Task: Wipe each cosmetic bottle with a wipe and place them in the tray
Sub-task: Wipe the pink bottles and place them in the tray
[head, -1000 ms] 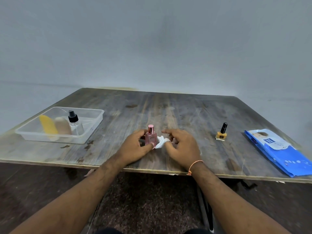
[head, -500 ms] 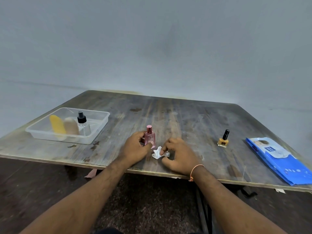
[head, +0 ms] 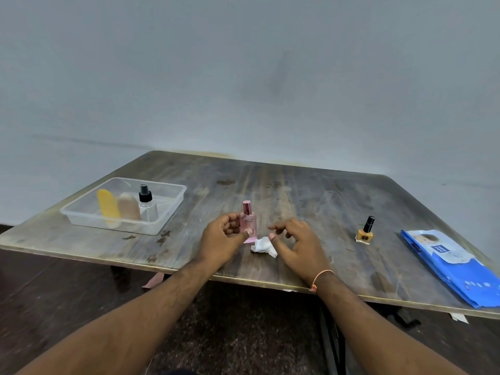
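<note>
The left hand (head: 220, 240) grips the pink bottle (head: 248, 221) upright near the front middle of the table (head: 311, 201), thumb across its front near the base and fingers curled behind it. The bottle has a shiny pink cap and dark letters on its face. Whether its base rests on the table cannot be told.

The right hand (head: 299, 243) hovers just right of the bottle, fingers loosely spread and bent, holding nothing. A crumpled white wipe (head: 263, 247) lies on the table between the two hands, just beside the right thumb and below the bottle.

At the left of the table sits a clear tray (head: 173, 205). In it are a yellow bottle (head: 108, 209) and a beige bottle (head: 128, 209), both leaning, and a clear spray bottle (head: 147, 204) with a black top, upright.

To the right, well apart from the hands, a yellow polish bottle (head: 365, 232) with a black cap stands on the table. Further right lies a blue wipes pack (head: 454, 263), near the table's edge. An orange thread (head: 319, 278) circles the right wrist.
</note>
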The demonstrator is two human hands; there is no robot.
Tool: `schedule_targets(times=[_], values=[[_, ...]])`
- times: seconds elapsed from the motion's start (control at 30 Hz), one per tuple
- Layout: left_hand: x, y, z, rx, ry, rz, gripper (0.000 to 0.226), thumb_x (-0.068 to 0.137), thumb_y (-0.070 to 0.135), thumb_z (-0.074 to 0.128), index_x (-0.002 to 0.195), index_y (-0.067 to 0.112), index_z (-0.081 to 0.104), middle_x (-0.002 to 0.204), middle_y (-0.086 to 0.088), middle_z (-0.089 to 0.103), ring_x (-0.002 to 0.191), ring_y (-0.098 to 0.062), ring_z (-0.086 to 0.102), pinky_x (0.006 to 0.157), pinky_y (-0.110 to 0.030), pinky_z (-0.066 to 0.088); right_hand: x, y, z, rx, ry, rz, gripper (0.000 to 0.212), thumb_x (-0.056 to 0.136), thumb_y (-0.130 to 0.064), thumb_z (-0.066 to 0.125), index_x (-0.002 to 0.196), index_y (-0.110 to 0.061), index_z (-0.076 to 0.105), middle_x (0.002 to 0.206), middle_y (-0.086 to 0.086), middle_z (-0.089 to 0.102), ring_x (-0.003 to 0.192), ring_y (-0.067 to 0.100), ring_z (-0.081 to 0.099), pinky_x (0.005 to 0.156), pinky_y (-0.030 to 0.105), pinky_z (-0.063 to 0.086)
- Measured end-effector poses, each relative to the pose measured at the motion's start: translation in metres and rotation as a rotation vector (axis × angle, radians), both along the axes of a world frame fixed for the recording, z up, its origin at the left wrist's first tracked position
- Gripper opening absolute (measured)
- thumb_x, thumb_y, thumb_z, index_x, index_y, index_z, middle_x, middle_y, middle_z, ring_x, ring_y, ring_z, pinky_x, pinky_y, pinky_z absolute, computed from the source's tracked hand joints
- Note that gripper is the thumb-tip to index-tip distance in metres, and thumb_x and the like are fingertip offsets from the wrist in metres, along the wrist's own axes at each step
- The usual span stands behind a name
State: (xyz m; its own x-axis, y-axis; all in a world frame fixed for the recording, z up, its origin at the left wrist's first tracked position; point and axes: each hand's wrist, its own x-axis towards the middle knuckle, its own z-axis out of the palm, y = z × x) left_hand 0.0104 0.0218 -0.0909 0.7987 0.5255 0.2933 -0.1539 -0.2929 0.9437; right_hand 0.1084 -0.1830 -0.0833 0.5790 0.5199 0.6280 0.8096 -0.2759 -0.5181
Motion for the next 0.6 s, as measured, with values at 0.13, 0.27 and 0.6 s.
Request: schedule_targets(times=[0.13,0.27,0.6], values=[[-0.007,0.001,0.011,0.044,0.002,-0.078,0.044,0.085,0.003,0.088,0.122,0.023,0.074,0.108,0.002,0.083,0.103,-0.012,0.079,0.093,-0.028,0.063,-0.007,0.017,0.013,0.059,0.088,0.045,0.027,0.094,-0.032,0.077,0.121,-0.032,0.077,0.105,-0.021,0.073,0.090,0.009,0.064,0.084,0.027,0.053],[-0.020,0.013,0.031,0.074,-0.019,-0.084,0.042,0.088,-0.001,0.084,0.127,0.012,0.073,0.109,-0.001,0.082,0.101,-0.014,0.079,0.086,-0.020,0.061,-0.014,0.041,0.033,0.053,0.244,0.089,0.032,0.093,-0.036,0.079,0.125,-0.039,0.075,0.100,-0.026,0.075,0.087,0.014,0.067,0.086,0.036,0.059],[-0.079,0.078,0.096,0.356,-0.030,-0.007,0.036,0.098,0.014,0.078,0.133,0.018,0.074,0.114,0.015,0.079,0.103,0.008,0.073,0.088,-0.009,0.054,-0.044,0.110,0.086,0.039,0.258,0.231,0.046,0.090,-0.046,0.081,0.134,-0.038,0.070,0.101,-0.016,0.078,0.086,0.007,0.069,0.073,0.009,0.049]])
